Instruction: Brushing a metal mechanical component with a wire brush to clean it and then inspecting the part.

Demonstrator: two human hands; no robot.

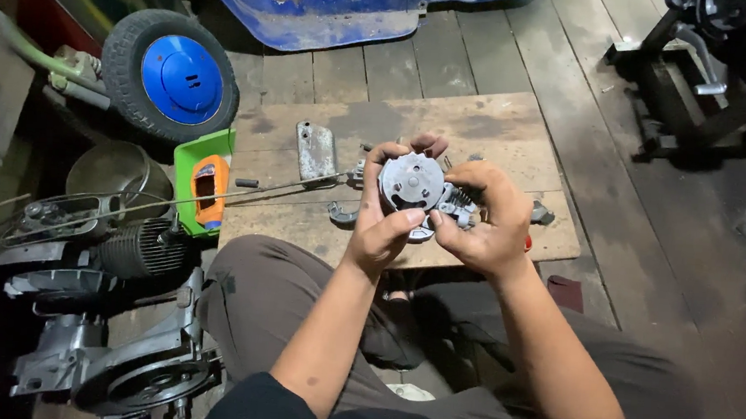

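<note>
My left hand (380, 227) grips a round grey metal disc part (412, 182) from the left, thumb across its lower face. My right hand (483, 220) holds the same assembly from the right, fingers on a spring and small metal pieces (455, 203) at its side. I hold it above a worn wooden board (499, 127) that lies on the plank floor in front of my knees. Under my hands on the board lie a curved metal shoe (341, 217) and other small parts, partly hidden.
A flat metal plate (316, 152) and a thin cable (288, 187) lie on the board. A green tray (187, 165) holds an orange tool (210, 189). A wheel with blue hub (170, 75), a scooter engine (120, 254), blue bodywork (333, 9) and a dark stand (700, 83) surround me.
</note>
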